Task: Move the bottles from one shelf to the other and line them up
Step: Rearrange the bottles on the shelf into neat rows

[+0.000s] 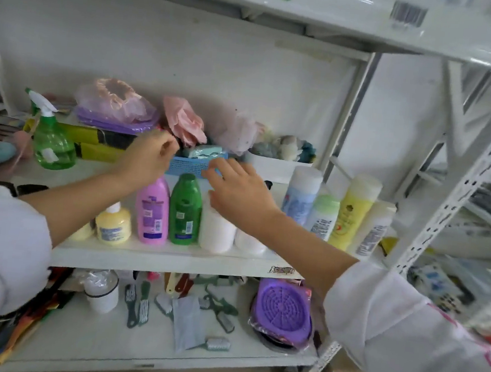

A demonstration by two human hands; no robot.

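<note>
Two hands up: your right hand [237, 191] is open, holding nothing, over a white bottle [217, 228]; left hand [148, 158] curled, empty. Next, nudge it into line beside the green bottle [185, 210].

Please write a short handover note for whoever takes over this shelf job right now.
Left hand: loosely curled above the pink bottle, holding nothing visible.
Right hand: open, over the white bottle, not gripping.
Done: pale yellow pump bottle, pink, green bottle and white ones stand in a front row on the middle shelf.
Left: four bottles at the right, including the yellow bottle, lean and need straightening.
</note>
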